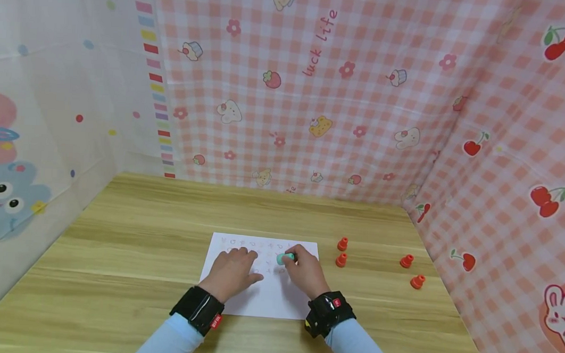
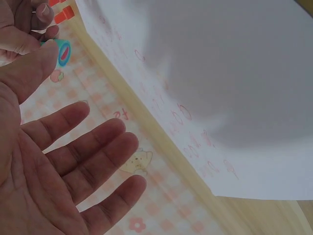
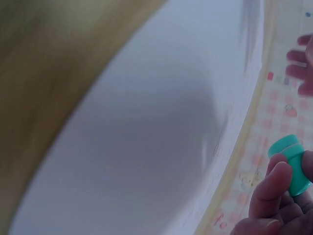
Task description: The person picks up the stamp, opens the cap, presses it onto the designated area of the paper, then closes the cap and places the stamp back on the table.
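A white sheet of paper (image 1: 266, 301) lies on the table with rows of small faint reddish marks on its far half. My right hand (image 1: 304, 271) pinches a teal toy stamp (image 1: 285, 259) between thumb and fingers, above the marked part of the sheet. The left wrist view shows one round end of that stamp (image 2: 64, 53), with a blue rim and a red shape inside. Over the left part of the paper, my left hand (image 1: 231, 272) is spread with relaxed fingers and holds nothing. Whether it touches the sheet, I cannot tell.
Right of the paper stand several small orange-red stamp-shaped pieces: a near pair, with one piece (image 1: 341, 260) closest to the sheet, and a farther pair by the table's right edge, including another piece (image 1: 418, 281). Patterned cloth (image 1: 286, 102) encloses the wooden table (image 1: 130, 254).
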The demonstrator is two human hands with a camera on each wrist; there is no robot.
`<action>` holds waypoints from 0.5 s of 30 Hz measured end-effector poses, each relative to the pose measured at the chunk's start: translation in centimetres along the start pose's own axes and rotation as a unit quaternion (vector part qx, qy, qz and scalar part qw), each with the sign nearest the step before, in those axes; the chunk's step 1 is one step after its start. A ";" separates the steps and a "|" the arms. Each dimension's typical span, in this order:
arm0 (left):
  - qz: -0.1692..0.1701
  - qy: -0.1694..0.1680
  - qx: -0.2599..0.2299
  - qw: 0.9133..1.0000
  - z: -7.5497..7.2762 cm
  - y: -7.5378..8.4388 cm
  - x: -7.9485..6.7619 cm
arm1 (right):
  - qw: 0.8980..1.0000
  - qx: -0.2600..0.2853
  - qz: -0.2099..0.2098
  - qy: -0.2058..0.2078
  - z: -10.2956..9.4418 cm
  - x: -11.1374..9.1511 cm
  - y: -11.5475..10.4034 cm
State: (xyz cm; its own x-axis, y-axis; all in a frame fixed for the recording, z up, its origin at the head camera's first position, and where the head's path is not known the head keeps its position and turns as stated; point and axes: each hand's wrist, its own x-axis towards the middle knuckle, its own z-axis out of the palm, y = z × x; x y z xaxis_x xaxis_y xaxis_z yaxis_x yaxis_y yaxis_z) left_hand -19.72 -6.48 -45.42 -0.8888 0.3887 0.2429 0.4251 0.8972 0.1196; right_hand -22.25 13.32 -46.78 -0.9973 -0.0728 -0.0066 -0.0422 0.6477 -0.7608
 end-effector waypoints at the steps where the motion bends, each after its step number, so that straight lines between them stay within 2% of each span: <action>1: 0.003 0.005 -0.002 1.000 0.0 0.0 0.0 | 1.000 0.010 -0.005 -0.006 0.2 -0.1 -0.1; 4: 0.011 0.016 -0.003 1.000 0.1 0.0 0.1 | 0.999 0.033 -0.013 -0.027 0.7 -0.5 -0.5; 15: 0.042 0.031 -0.020 0.998 0.3 0.2 -0.1 | 0.995 0.043 -0.023 -0.085 2.1 -1.0 -1.0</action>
State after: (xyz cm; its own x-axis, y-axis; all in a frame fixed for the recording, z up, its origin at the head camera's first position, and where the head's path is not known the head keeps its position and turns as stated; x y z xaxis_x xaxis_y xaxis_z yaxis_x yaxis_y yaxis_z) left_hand -19.60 -6.31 -45.69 -0.8377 0.4483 0.3119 0.5061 0.8519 0.1349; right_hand -21.12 11.16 -47.32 -0.9697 -0.2324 -0.0748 -0.0748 0.5745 -0.8151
